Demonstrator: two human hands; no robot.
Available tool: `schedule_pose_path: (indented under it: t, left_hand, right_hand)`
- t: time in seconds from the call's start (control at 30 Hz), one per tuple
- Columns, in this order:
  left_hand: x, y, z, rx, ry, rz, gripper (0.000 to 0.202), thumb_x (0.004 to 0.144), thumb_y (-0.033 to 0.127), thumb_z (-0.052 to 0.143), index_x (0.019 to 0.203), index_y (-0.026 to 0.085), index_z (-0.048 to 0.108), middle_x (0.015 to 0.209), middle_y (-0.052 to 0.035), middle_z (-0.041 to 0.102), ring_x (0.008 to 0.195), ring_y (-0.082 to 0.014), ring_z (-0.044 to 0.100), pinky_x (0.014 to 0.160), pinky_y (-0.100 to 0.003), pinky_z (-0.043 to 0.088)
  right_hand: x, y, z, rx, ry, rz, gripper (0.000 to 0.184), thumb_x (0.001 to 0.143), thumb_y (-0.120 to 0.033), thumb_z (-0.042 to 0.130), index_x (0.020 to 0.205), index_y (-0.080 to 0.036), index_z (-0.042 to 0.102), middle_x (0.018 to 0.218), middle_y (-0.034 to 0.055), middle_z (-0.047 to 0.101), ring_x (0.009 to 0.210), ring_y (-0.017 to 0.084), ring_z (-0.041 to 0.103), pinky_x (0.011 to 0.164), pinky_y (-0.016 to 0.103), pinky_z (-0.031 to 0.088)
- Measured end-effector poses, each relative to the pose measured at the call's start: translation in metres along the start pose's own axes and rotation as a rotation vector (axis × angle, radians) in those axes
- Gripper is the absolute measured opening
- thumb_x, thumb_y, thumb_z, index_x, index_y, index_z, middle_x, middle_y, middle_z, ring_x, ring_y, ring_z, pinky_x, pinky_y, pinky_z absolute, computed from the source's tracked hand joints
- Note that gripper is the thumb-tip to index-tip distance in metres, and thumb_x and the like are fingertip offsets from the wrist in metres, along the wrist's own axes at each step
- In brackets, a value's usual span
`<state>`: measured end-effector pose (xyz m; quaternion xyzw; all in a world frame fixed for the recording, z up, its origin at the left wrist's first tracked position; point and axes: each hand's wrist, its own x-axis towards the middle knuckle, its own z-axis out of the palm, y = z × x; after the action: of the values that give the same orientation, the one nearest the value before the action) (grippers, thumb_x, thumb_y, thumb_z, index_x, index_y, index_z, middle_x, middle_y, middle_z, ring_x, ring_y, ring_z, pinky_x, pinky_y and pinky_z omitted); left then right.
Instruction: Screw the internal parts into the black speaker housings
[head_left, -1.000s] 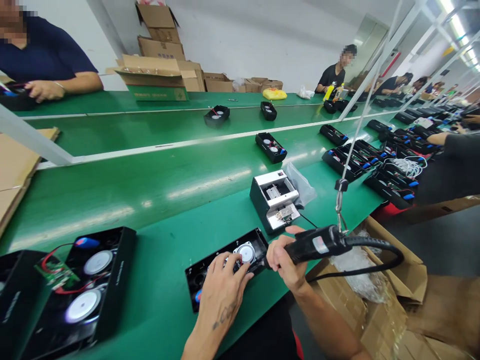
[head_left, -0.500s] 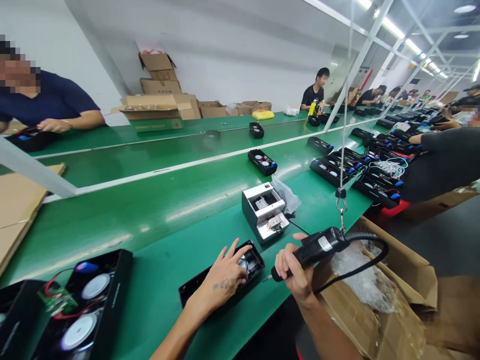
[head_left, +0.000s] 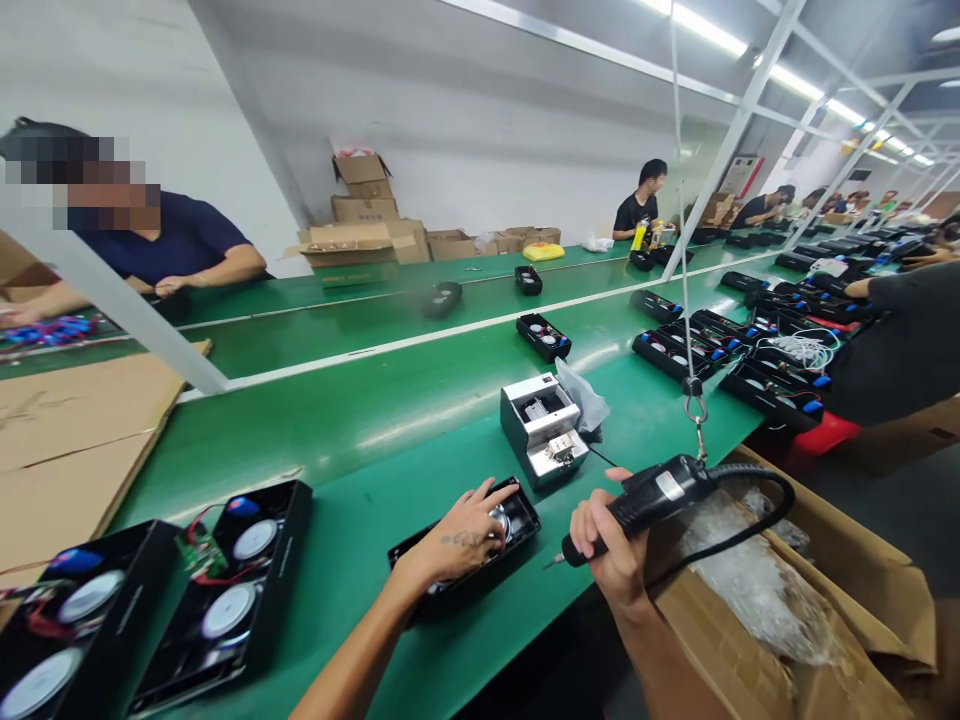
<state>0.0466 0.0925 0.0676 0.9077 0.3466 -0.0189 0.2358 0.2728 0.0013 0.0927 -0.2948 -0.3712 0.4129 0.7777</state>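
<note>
Left hand over black rectangular open-top plastic housing on green counter; housing directly under palm, fingers inside by round silver speaker. Can't tell if they grip it. Right hand clamped around black cylindrical corded screwdriver, bit just right of housing, not touching. Silver-and-black box-shaped device sits just behind housing.

Under your left hand, the case is black, its speaker silvery white. In your right hand, the power screwdriver is black with a white label. The worktop around your hands is plain green. Beyond your left hand, the machine is black and silver; left of that hand, another black case shows white discs, red wires and a green circuit board.
</note>
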Motion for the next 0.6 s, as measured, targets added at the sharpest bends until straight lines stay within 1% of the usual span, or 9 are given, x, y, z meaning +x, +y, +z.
schedule_pose_path:
  t: [0.1, 0.17, 0.27, 0.33, 0.4, 0.43, 0.5, 0.6]
  left_hand:
    - [-0.010, 0.005, 0.001, 0.009, 0.041, -0.004, 0.026, 0.100, 0.016, 0.064, 0.099, 0.032, 0.085, 0.178, -0.0007, 0.045, 0.169, -0.0391, 0.032, 0.132, -0.070, 0.036]
    - [-0.018, 0.009, 0.007, 0.020, 0.093, -0.012, 0.035, 0.102, 0.011, 0.056, 0.104, 0.032, 0.084, 0.175, -0.0012, 0.049, 0.169, -0.0378, 0.032, 0.132, -0.073, 0.032]
    - [-0.028, 0.013, 0.025, 0.065, 0.255, -0.007, 0.041, 0.101, 0.007, 0.050, 0.105, 0.031, 0.083, 0.166, -0.0012, 0.061, 0.167, -0.0362, 0.036, 0.132, -0.074, 0.033]
    - [-0.030, 0.015, 0.037, 0.078, 0.358, 0.010, 0.031, 0.101, 0.013, 0.057, 0.103, 0.030, 0.082, 0.157, -0.0011, 0.068, 0.167, -0.0368, 0.037, 0.134, -0.073, 0.032]
    - [-0.030, 0.014, 0.044, 0.056, 0.384, 0.022, 0.013, 0.095, 0.024, 0.072, 0.104, 0.028, 0.081, 0.153, -0.0027, 0.071, 0.167, -0.0409, 0.035, 0.135, -0.074, 0.029]
    - [-0.029, 0.013, 0.047, 0.042, 0.378, 0.024, 0.014, 0.091, 0.028, 0.079, 0.104, 0.027, 0.080, 0.152, -0.0036, 0.071, 0.166, -0.0431, 0.035, 0.135, -0.075, 0.028]
    - [-0.027, 0.010, 0.048, 0.028, 0.360, 0.029, 0.024, 0.082, 0.028, 0.087, 0.104, 0.027, 0.078, 0.153, -0.0042, 0.071, 0.165, -0.0447, 0.036, 0.134, -0.075, 0.029]
    - [-0.026, 0.005, 0.049, 0.039, 0.368, 0.037, 0.028, 0.080, 0.019, 0.087, 0.103, 0.028, 0.075, 0.153, -0.0038, 0.070, 0.163, -0.0412, 0.042, 0.132, -0.070, 0.035]
  right_hand:
    - [-0.005, -0.003, 0.001, -0.007, 0.018, 0.007, 0.039, 0.101, -0.036, 0.075, 0.134, -0.031, 0.053, 0.062, -0.0130, 0.050, 0.040, 0.009, 0.042, 0.042, 0.023, 0.037]
    - [-0.007, -0.003, 0.003, -0.023, 0.025, 0.015, 0.040, 0.101, -0.039, 0.076, 0.133, -0.031, 0.054, 0.062, -0.0133, 0.050, 0.039, 0.009, 0.042, 0.042, 0.024, 0.037]
    - [-0.006, 0.002, 0.009, -0.045, 0.031, 0.015, 0.044, 0.098, -0.042, 0.079, 0.131, -0.029, 0.054, 0.062, -0.0137, 0.050, 0.040, 0.009, 0.042, 0.043, 0.025, 0.039]
    - [-0.003, 0.007, 0.015, -0.069, 0.046, 0.012, 0.047, 0.096, -0.042, 0.081, 0.131, -0.029, 0.053, 0.062, -0.0136, 0.051, 0.041, 0.010, 0.045, 0.044, 0.026, 0.041]
    - [0.002, 0.011, 0.021, -0.103, 0.056, 0.009, 0.048, 0.096, -0.042, 0.081, 0.131, -0.029, 0.052, 0.062, -0.0133, 0.052, 0.042, 0.011, 0.047, 0.045, 0.027, 0.043]
    - [0.004, 0.013, 0.023, -0.119, 0.054, 0.006, 0.047, 0.096, -0.043, 0.081, 0.131, -0.029, 0.051, 0.063, -0.0132, 0.051, 0.042, 0.011, 0.048, 0.046, 0.028, 0.044]
    - [0.006, 0.017, 0.026, -0.144, 0.039, -0.001, 0.045, 0.097, -0.043, 0.079, 0.130, -0.029, 0.052, 0.063, -0.0129, 0.051, 0.043, 0.011, 0.048, 0.046, 0.028, 0.045]
    - [0.007, 0.025, 0.024, -0.155, 0.019, 0.005, 0.039, 0.099, -0.042, 0.077, 0.127, -0.030, 0.053, 0.064, -0.0124, 0.050, 0.042, 0.011, 0.046, 0.044, 0.028, 0.043]
